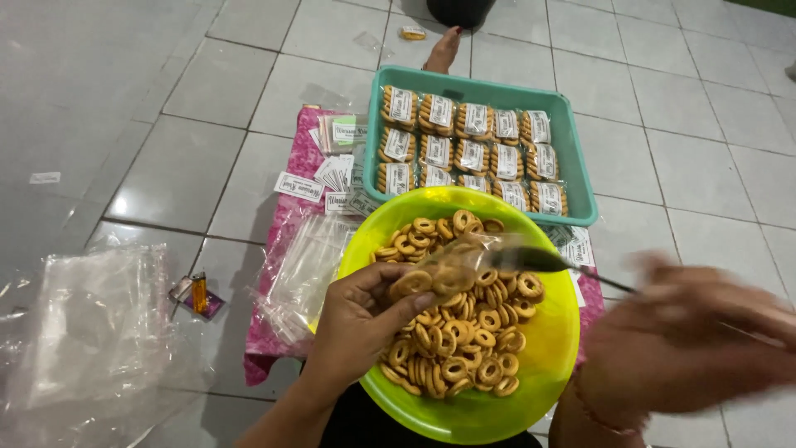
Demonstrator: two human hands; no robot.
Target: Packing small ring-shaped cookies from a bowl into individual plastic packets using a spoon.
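Grey floor tiles (191,166) are spreading out under everything, glossy and catching the light. Nearest the camera, a lime-green bowl (547,348) is sitting in the person's lap area, heaped with small ring-shaped biscuits (464,340). The left hand (361,319) is resting over the bowl's near-left rim, its fingers curled shut around the mouth of a small clear bag (452,265), which is lying tilted just above the biscuits and already showing a few rings inside. The right hand (688,340) is blurring across the bowl's right rim, closed around the handle of a metal spoon (539,261); the spoon's bowl end is pointing left and sitting right at the bag's opening, just beside the left fingertips.

To the left on the floor, a crumpled sheet of clear plastic (91,332) is lying loose, with a small orange lighter (200,292) just beyond it. Under and behind the bowl, a pink patterned cloth (286,224) is carrying a stack of empty clear bags (307,270) and scattered white paper labels (327,178).

Farther off, a teal tray (580,182) is holding rows of filled, labelled biscuit packets (468,149), touching one another. Beyond the tray, a bare foot (444,51) is resting on the tiles near a dark container at the top edge.
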